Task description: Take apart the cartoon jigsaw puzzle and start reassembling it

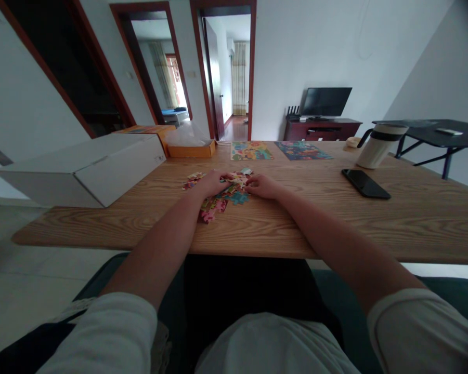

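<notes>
A heap of colourful jigsaw puzzle pieces [238, 198] lies on the wooden table in front of me, pink ones nearest and blue-green ones to the right. My left hand [212, 183] rests over the left of the heap, its fingers bent and closed around pieces that it partly covers. From the right, my right hand [263, 186] reaches the heap's edge with curled fingers closed on a piece. The exact pieces in either hand are too small to make out. A few loose pieces [193, 179] lie beyond my left wrist.
On the table [292, 223], a large white box [86, 166] and an orange box tray [192, 150] with clear plastic stand at left. Two colourful picture sheets [251, 151] lie at the back. A black phone [365, 184] and a white jug [378, 148] are at right.
</notes>
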Available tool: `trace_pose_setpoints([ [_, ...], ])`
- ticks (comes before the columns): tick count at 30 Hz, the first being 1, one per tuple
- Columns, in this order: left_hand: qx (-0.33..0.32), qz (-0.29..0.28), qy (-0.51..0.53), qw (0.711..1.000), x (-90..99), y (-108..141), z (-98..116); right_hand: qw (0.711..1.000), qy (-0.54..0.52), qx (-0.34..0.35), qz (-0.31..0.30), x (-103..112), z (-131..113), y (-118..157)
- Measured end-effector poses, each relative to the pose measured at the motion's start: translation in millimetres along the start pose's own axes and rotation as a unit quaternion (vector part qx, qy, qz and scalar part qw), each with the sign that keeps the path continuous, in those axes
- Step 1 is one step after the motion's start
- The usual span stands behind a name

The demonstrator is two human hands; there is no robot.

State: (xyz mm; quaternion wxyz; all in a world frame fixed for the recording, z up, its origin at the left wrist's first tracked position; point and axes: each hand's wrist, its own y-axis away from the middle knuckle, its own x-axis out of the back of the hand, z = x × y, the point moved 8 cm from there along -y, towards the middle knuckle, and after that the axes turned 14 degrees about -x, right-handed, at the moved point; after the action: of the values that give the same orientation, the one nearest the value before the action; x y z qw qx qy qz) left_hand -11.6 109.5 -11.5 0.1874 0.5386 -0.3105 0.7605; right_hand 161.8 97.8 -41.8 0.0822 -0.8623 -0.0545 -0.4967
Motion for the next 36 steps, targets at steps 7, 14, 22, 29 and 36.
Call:
trace_pose_setpoints([
  [7, 0.074, 0.070, -0.055, 0.993, 20.5, 3, -23, 1.000, 0.005, 0.014, -0.002, 1, -5, 5],
  [14, 0.102, 0.076, -0.036, 0.991, 22.5, 6, -35, 0.999, 0.025, 0.037, 0.003, -4, -10, 2],
  [22, 0.006, -0.050, -0.033, 0.998, 2.9, 3, -9, 0.998, 0.064, 0.020, -0.001, -2, -9, 2],
  [29, -0.004, -0.098, -0.010, 0.995, 3.4, 9, 3, 0.996, 0.085, 0.019, 0.005, 0, -8, 4],
  [36, 0.007, 0.014, 0.065, 0.998, 17.3, 5, -9, 0.994, 0.100, 0.037, -0.001, 0, -13, 8],
])
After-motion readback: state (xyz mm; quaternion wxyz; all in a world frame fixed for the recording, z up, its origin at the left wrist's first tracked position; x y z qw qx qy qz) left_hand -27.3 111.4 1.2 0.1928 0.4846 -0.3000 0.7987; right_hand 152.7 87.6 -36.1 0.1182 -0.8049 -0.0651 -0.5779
